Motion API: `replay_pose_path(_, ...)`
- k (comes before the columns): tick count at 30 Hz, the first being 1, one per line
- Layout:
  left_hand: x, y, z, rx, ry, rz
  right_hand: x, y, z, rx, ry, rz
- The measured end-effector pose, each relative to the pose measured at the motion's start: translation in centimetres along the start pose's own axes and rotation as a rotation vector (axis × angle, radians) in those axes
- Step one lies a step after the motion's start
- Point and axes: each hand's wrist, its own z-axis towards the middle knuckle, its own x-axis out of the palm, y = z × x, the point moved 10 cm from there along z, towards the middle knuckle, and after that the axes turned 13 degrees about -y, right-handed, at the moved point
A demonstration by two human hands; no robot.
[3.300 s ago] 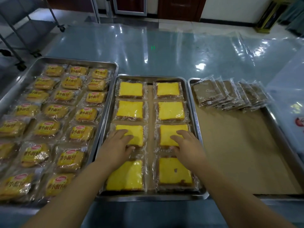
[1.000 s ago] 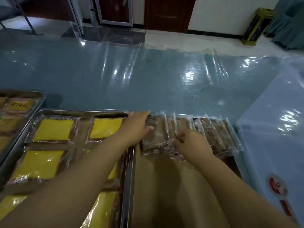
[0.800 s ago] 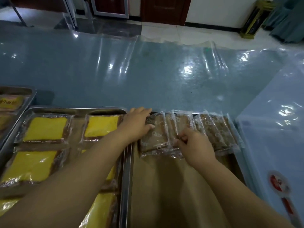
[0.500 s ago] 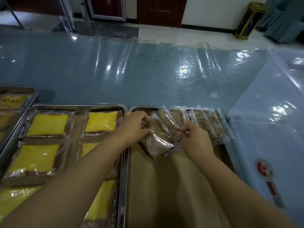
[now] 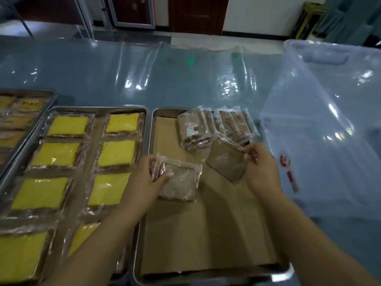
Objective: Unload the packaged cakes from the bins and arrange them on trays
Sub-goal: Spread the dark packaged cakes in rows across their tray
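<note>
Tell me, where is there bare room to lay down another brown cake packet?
On the right tray, the paper liner is bare across its near half and its far left corner. Its far right corner is crowded with leaning brown packets. The middle tray is crowded with yellow cakes.

Overall level: dim interior with a cool blue-grey cast; the far wall (image 5: 257,15) is brightest.
Source: ahead and above, as the reflections indicate.
Glare: white streaks on the clear sheet (image 5: 136,79) and the translucent bin (image 5: 329,124); one small green spot (image 5: 191,61).
Shadows: soft, cast toward the viewer on the paper liner (image 5: 206,234) beneath the left hand (image 5: 142,182) and the flat packet (image 5: 181,182) it grips.
Blur: mild smear on the right hand (image 5: 261,170) and the tilted packet (image 5: 224,164) it pinches; wrapper print barely legible.
Distortion: wide-angle bowing; tray rim (image 5: 152,137) curves, forearms (image 5: 103,244) stretch at the lower edge.
</note>
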Motion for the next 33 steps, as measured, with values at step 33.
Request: replay_pose_path(33,2.9,0.0,-14.8,0.455,0.252,0.642,-0.9,-7.5,-14.4,-0.582,0.633,-0.537)
